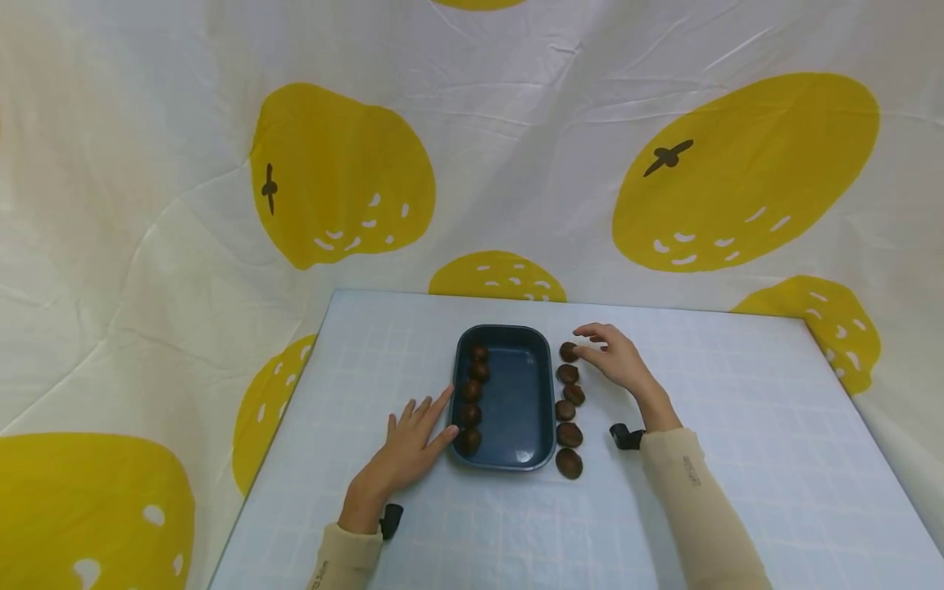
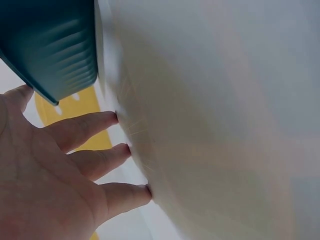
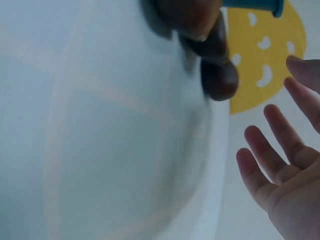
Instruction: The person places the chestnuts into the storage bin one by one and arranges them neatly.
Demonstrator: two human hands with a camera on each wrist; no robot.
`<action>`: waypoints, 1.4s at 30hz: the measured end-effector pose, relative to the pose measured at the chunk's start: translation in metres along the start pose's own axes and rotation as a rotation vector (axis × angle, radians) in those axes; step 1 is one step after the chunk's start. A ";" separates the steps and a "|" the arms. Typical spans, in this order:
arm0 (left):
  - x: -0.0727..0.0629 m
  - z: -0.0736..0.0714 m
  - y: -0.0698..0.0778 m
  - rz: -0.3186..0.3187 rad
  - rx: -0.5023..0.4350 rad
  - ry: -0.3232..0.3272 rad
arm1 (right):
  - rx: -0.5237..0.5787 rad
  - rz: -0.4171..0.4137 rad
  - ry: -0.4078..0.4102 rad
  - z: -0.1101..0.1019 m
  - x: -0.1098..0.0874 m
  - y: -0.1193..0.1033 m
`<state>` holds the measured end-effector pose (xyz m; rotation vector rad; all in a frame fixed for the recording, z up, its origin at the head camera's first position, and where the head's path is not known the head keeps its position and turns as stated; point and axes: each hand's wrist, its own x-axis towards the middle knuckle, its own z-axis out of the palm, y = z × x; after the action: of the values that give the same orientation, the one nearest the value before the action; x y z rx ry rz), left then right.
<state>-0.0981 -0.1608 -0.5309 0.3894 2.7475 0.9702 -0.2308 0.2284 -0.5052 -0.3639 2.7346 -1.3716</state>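
A dark blue rectangular tray holds a column of brown chestnuts along its left side. Spread beside that side is my left hand. Its thumb touches the tray's edge, and in the left wrist view the other fingertips of the hand rest on the tabletop. More chestnuts lie in a column on the table, just right of the tray. My right hand is by the farthest chestnut. In the right wrist view the fingers are extended and apart from the chestnuts.
A pale checked cloth covers the table. Behind it hangs a white curtain with large yellow fruit prints. A black wrist camera sits under the right wrist, and another black one by the left.
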 end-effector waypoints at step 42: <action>0.001 0.001 -0.001 -0.005 -0.016 0.001 | -0.250 -0.023 -0.063 0.014 0.016 0.039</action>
<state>-0.0985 -0.1607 -0.5329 0.3789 2.7388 0.9907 -0.2513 0.2358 -0.5441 -0.4444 2.8614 -1.0038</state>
